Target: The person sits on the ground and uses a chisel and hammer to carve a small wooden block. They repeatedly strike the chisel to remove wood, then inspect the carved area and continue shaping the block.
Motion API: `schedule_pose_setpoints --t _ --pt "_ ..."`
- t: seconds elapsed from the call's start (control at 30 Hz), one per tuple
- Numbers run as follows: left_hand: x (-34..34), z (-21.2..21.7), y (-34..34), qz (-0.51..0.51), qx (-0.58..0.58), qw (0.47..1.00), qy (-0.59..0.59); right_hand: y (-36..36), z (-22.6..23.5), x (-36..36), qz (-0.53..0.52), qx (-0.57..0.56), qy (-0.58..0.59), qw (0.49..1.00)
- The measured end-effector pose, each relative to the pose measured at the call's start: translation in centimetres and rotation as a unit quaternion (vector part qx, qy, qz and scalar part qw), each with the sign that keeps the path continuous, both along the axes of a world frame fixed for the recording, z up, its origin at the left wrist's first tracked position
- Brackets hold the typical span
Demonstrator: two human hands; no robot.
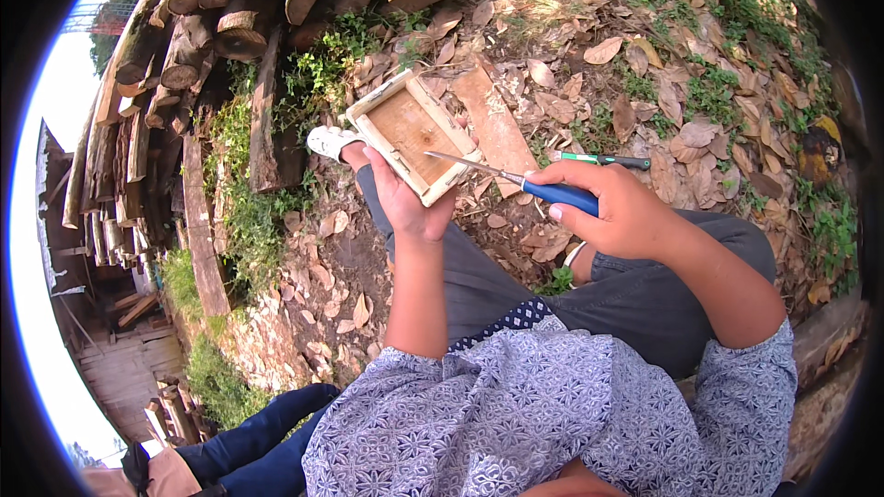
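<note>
My left hand (412, 198) holds a small, shallow rectangular wooden tray (412, 121) from below, with its inside facing up. The tray has pale raised rims and a browner floor with a dark knot. In my right hand (635, 212) is a slim pointed metal tool with a blue handle (564, 196), gripped with the index finger along the handle. Its tip reaches over the near rim to the tray's inside; whether it touches the wood I cannot tell. Some of my left fingers are hidden beneath the tray.
A flat wooden board (493, 115) lies on the leaf-covered ground beyond the tray. A green-and-black handled tool (608, 161) is near my right hand. Stacked logs (184, 64) rise at the left. Another person's dark-trousered legs (262, 446) extend at the lower left.
</note>
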State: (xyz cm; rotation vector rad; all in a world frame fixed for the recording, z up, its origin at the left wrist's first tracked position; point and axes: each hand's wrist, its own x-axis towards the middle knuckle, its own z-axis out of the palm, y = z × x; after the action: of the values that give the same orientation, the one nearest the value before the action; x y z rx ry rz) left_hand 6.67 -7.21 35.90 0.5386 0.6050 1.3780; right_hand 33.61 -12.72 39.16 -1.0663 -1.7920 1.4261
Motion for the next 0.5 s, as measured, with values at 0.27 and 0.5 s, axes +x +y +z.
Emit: schedule_pose_setpoints --t 0.27,0.5 --pt "-1.2 -1.7 0.1 0.005 -0.009 1.0 0.003 1.0 1.0 0.9 -0.01 0.043 -0.011 0.999" --pt "0.8 -0.8 -0.3 0.006 0.014 0.999 0.029 1.2 0.2 0.8 -0.065 -0.002 -0.006 0.998"
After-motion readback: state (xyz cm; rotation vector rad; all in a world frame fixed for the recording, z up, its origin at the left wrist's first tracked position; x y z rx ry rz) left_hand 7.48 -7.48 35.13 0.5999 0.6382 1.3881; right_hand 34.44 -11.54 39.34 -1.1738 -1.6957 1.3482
